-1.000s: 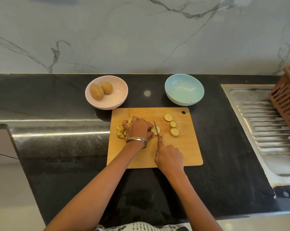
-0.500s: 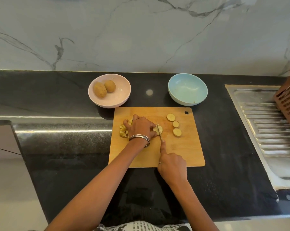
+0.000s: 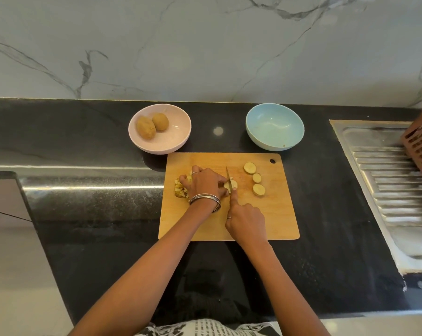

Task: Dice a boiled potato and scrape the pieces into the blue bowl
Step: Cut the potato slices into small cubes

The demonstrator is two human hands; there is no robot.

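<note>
On the wooden cutting board point(image 3: 273, 221) my left hand point(image 3: 202, 183) holds a potato slice point(image 3: 231, 184) with curled fingers. My right hand point(image 3: 246, 218) grips a knife point(image 3: 228, 174), index finger stretched along the blade, which stands in that slice. Three round potato slices point(image 3: 256, 178) lie to the right of the blade. A pile of diced potato point(image 3: 179, 189) sits at the board's left edge, partly hidden by my left hand. The blue bowl point(image 3: 274, 127) stands behind the board to the right, almost bare inside.
A pink bowl point(image 3: 178, 132) with two whole potatoes point(image 3: 151, 126) stands behind the board on the left. A steel sink drainer point(image 3: 387, 190) lies to the right, with a brown plastic basket point(image 3: 421, 146) on it. The black counter point(image 3: 84, 214) runs left.
The knife blade has shifted slightly along the held slice between frames. My left hand stays on the slice; the three loose slices and both bowls have not moved.
</note>
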